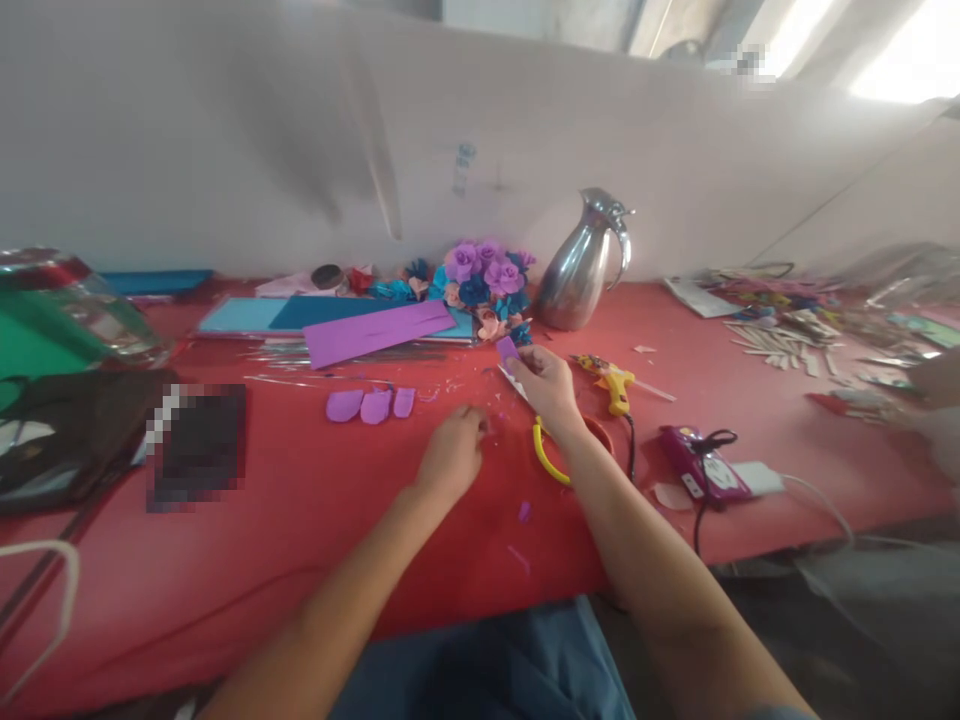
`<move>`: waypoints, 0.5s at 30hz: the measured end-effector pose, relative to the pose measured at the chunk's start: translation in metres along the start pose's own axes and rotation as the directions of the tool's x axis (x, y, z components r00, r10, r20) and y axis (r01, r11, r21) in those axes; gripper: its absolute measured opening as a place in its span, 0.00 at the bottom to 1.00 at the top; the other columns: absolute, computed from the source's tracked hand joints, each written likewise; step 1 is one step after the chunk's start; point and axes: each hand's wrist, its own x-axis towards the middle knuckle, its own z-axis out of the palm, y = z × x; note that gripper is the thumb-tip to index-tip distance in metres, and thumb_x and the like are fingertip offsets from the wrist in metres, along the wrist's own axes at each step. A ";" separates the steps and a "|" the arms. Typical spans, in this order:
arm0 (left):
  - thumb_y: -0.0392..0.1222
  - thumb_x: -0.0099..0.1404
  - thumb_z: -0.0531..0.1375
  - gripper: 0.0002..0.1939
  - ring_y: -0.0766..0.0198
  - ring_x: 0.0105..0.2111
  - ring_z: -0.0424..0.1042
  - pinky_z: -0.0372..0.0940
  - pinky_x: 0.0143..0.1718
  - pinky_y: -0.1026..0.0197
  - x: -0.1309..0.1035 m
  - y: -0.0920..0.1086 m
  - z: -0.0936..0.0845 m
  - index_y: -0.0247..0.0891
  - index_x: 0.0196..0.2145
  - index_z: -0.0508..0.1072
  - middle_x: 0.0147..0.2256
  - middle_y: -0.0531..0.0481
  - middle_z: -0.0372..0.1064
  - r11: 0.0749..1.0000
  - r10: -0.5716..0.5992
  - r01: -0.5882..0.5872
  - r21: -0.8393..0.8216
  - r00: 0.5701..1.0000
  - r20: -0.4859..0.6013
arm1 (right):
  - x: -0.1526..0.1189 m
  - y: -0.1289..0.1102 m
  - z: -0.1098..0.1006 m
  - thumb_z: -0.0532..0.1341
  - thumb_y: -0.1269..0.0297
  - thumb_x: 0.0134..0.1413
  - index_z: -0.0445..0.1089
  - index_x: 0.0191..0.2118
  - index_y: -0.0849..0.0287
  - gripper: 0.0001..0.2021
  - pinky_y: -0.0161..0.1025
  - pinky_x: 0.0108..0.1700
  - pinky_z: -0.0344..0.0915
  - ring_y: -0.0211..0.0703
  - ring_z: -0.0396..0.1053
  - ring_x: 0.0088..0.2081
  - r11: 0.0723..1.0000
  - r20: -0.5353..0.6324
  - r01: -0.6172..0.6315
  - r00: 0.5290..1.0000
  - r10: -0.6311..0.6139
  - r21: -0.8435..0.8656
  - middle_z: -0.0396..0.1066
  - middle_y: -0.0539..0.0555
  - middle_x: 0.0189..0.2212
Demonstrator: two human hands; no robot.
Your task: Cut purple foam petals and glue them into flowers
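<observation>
Between the thumb and fingers of my right hand [546, 385] is a small purple piece of paper or foam [508, 350]. Scissors with a yellow and orange handle [550, 462] lie beneath that hand and wrist, their blade pointing away from me. My left hand [452, 455] rests low over the table, its fingers curled together; whether they pinch anything is hidden. To its left lie purple petal-shaped pieces [376, 405] in a row. A small purple scrap [524, 511] is on the table nearer to me.
Behind my hands are a purple sheet [379, 333], blue sheets [247, 316], a bunch of paper flowers [487, 275] and a metal jug [581, 265]. A yellow glue gun [619, 388] and a magenta power box [701, 463] with cables lie right. A dark bag [75, 440] sits left.
</observation>
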 end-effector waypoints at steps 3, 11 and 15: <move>0.27 0.62 0.50 0.11 0.62 0.38 0.68 0.63 0.42 0.60 -0.029 0.014 0.003 0.38 0.34 0.69 0.37 0.47 0.67 0.973 0.166 -0.162 -0.162 0.986 0.011 | 0.002 0.000 -0.003 0.58 0.59 0.49 0.72 0.34 0.61 0.12 0.32 0.31 0.59 0.36 0.65 0.27 0.999 -0.032 0.030 0.999 -0.031 -0.022 0.72 0.49 0.26; 0.29 0.64 0.48 0.12 0.60 0.38 0.67 0.64 0.42 0.58 -0.074 0.041 0.018 0.37 0.37 0.70 0.38 0.47 0.69 0.876 0.445 -0.480 0.048 0.843 0.302 | 0.000 -0.004 -0.002 0.58 0.59 0.48 0.72 0.32 0.61 0.11 0.33 0.31 0.58 0.38 0.66 0.27 0.997 -0.029 0.033 0.999 -0.035 -0.065 0.73 0.51 0.26; 0.23 0.58 0.45 0.23 0.62 0.40 0.70 0.65 0.44 0.60 -0.113 -0.019 -0.006 0.43 0.41 0.71 0.40 0.51 0.72 0.920 0.356 -0.381 0.091 0.911 0.209 | -0.001 -0.003 -0.001 0.59 0.59 0.47 0.72 0.31 0.60 0.10 0.34 0.31 0.58 0.38 0.65 0.26 0.997 -0.008 0.037 0.999 -0.037 -0.074 0.72 0.50 0.25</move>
